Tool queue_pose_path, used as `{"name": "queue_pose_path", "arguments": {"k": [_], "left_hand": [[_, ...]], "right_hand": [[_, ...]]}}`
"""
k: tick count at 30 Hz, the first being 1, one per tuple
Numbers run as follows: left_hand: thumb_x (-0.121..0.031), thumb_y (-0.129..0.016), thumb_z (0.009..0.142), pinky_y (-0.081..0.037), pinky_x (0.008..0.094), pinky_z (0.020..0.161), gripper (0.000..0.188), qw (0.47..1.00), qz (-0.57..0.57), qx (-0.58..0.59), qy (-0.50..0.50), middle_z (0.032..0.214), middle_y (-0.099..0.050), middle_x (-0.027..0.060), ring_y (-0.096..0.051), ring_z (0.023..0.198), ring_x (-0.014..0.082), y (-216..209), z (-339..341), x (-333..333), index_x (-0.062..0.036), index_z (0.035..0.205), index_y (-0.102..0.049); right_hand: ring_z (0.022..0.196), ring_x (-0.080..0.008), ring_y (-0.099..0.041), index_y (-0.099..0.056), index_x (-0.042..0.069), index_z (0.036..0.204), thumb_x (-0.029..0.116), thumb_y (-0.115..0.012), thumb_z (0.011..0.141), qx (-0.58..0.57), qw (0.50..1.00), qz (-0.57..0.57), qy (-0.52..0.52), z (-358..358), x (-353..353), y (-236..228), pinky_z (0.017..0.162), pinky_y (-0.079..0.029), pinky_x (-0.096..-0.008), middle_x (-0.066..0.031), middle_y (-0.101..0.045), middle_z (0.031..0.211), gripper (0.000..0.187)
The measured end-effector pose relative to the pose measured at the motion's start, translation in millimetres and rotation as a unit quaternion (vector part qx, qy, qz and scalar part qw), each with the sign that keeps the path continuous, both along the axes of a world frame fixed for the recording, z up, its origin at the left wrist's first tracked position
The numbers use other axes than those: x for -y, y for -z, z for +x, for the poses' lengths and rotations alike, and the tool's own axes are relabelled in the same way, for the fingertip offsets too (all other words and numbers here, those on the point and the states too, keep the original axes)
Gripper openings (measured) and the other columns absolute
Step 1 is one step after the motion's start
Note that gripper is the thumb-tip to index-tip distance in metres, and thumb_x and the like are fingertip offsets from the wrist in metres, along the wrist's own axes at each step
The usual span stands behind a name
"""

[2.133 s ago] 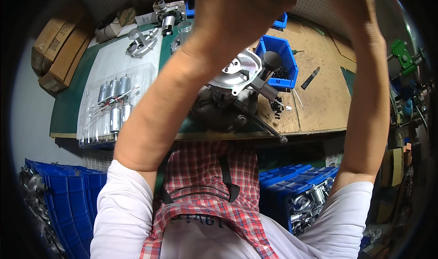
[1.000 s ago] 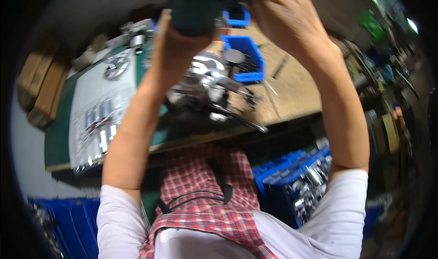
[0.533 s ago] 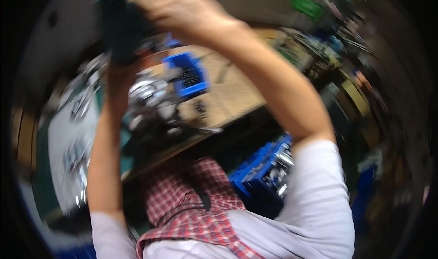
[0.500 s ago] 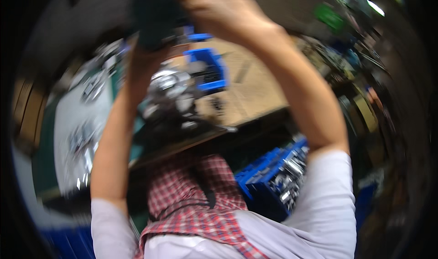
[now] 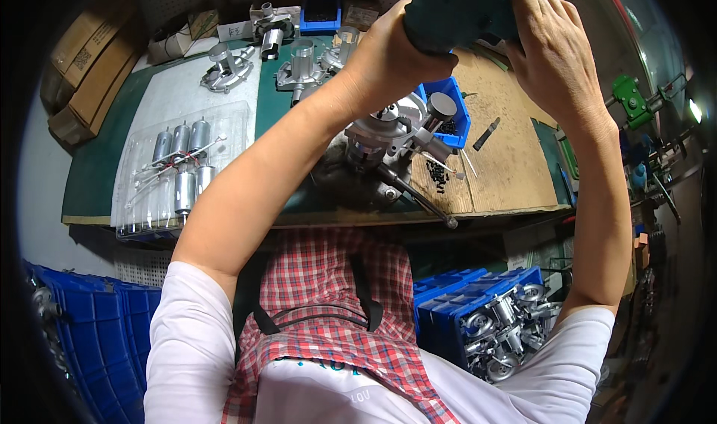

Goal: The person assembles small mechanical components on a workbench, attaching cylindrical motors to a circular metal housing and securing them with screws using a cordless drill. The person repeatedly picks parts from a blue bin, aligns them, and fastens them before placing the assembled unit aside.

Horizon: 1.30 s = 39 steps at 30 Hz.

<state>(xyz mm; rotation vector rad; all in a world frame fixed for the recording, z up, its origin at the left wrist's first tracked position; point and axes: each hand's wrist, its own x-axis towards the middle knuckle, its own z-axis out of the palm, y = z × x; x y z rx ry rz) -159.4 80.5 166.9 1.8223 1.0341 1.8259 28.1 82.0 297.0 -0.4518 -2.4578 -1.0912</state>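
High at the top edge I hold a dark green power tool (image 5: 459, 13), partly cut off by the frame. My left hand (image 5: 396, 54) is wrapped round its left and lower side. My right hand (image 5: 556, 54) grips its right side, fingers pointing up. Below the tool, a silver metal housing (image 5: 385, 129) sits on what looks like a bench vise, whose handle (image 5: 418, 194) slants toward the bench's front edge. A blue bin (image 5: 461, 118) of small dark parts stands right behind it. Small black screws (image 5: 437, 176) lie on the cardboard sheet (image 5: 515, 174).
On the left, a clear tray (image 5: 243, 129) holds several small motors (image 5: 181, 144). Metal housings (image 5: 226, 69) stand along the back, beside cardboard boxes (image 5: 97, 54). Below the bench, blue crates (image 5: 441, 308) hold silver castings (image 5: 508, 323). A green machine (image 5: 633, 99) is at the right.
My view has turned and steadied from a blur. The held tool and both hands now appear farther right in the picture. Both hands remain on the tool.
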Motion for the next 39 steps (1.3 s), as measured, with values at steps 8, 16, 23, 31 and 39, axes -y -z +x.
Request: {"name": "queue_pose_path", "arguments": {"k": [8,16,23,31,39], "left_hand": [[-0.018,-0.080,0.083,-0.052,0.0261,0.072,0.024,0.983,-0.092,-0.001,0.159,0.083,-0.067,0.0029,-0.063,0.079,0.0102,-11,-15,5,-0.0030,0.096,-0.068],[-0.019,-0.080,0.073,-0.054,0.0353,0.084,0.052,0.998,0.011,-0.029,-0.056,0.094,-0.067,0.0138,-0.067,0.090,0.0213,3,4,9,-0.0009,0.116,-0.056],[-0.016,-0.080,0.072,-0.054,0.0333,0.080,0.054,0.994,0.045,-0.036,-0.089,0.095,-0.066,0.0140,-0.065,0.088,0.0198,-2,4,22,-0.0004,0.117,-0.055],[-0.014,-0.079,0.079,-0.052,0.0273,0.073,0.038,0.999,0.010,-0.014,-0.052,0.090,-0.065,0.0055,-0.061,0.081,0.0101,-5,2,32,-0.0007,0.109,-0.059],[-0.009,-0.078,0.072,-0.053,0.0296,0.072,0.043,0.996,0.031,0.010,-0.086,0.085,-0.064,0.0078,-0.060,0.078,0.0124,-2,9,32,0.0009,0.108,-0.057]], "right_hand": [[0.098,-0.0363,-0.057,-0.050,-0.004,0.112,0.006,-0.071,0.071,-0.006,0.995,-0.070,0.075,-11,43,-9,0.089,-0.043,-0.0441,-0.0204,-0.057,0.099,0.047],[0.089,-0.0377,-0.060,-0.051,-0.001,0.104,0.009,-0.085,0.056,-0.062,0.997,0.032,-0.024,0,-10,13,0.080,-0.048,-0.0442,-0.0202,-0.059,0.094,0.059],[0.084,-0.0368,-0.061,-0.051,0.000,0.100,0.008,-0.086,0.050,-0.084,0.993,0.068,-0.057,-7,-16,14,0.078,-0.049,-0.0443,-0.0178,-0.059,0.089,0.062],[0.082,-0.0367,-0.062,-0.052,0.000,0.098,0.010,-0.087,0.051,-0.108,0.992,0.056,-0.036,-20,-10,14,0.078,-0.049,-0.0432,-0.0186,-0.062,0.088,0.060],[0.096,-0.0382,-0.058,-0.047,-0.002,0.107,0.007,-0.083,0.061,-0.047,0.999,0.012,-0.013,-11,8,11,0.086,-0.046,-0.0455,-0.0224,-0.056,0.101,0.058]]}}
